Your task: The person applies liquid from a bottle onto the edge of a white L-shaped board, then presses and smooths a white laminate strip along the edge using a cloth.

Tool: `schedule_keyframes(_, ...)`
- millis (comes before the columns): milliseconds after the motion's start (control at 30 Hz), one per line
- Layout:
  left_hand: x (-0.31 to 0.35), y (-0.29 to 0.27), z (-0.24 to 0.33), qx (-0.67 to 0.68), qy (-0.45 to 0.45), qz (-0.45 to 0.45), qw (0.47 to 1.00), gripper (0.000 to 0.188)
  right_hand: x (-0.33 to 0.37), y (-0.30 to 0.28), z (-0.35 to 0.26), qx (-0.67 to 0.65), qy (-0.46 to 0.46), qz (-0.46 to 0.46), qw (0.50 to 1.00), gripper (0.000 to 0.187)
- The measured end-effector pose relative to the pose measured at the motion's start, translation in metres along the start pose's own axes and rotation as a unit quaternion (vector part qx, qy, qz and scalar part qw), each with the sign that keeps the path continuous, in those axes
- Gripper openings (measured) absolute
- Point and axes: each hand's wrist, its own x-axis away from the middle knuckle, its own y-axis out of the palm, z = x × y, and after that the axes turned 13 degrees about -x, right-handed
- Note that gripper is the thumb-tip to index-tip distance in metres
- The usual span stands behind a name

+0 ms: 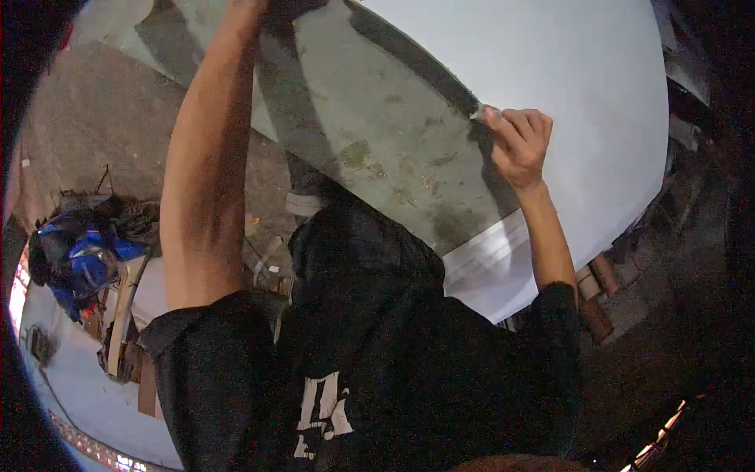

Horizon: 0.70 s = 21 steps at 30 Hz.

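My right hand (pixel 521 147) is closed in a pinch at the curved edge of a large white sheet (pixel 598 86). A small whitish bit pokes out at its fingertips; whether it is part of the sheet's edge I cannot tell. Beneath the sheet's edge lies a stained grey-green surface (pixel 370 102), partly in shadow. My left forearm (pixel 211 149) reaches straight up past the left side of that surface. The frame's top edge cuts it off around the wrist, so the left hand is hidden.
To the left, a pile of blue and black things (pixel 90 256) sits beside a wooden strip (pixel 126 318). A pale panel (pixel 491 259) shows below the grey-green surface. Reddish-brown blocks (pixel 595 303) stand at the lower right, and a brown floor (pixel 102 118) spreads at the upper left.
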Motion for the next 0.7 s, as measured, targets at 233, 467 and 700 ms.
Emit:
schedule_keyframes(233, -0.002, 0.003, -0.002, 0.011, 0.011, -0.003, 1.0, 0.051, -0.062, 0.026, -0.02, 0.031, 0.0, 0.022, 0.999, 0.038)
schedule_keyframes(467, -0.004, -0.017, 0.017, -0.032, -0.019, -0.05, 0.998, 0.05, -0.011, 0.007, -0.005, 0.01, 0.008, 0.03, 0.999, 0.042)
schedule_keyframes(700, 0.002, -0.016, 0.009, -0.009, -0.017, -0.033, 0.999, 0.047, -0.001, 0.0, -0.001, 0.014, 0.001, 0.006, 1.0, 0.042)
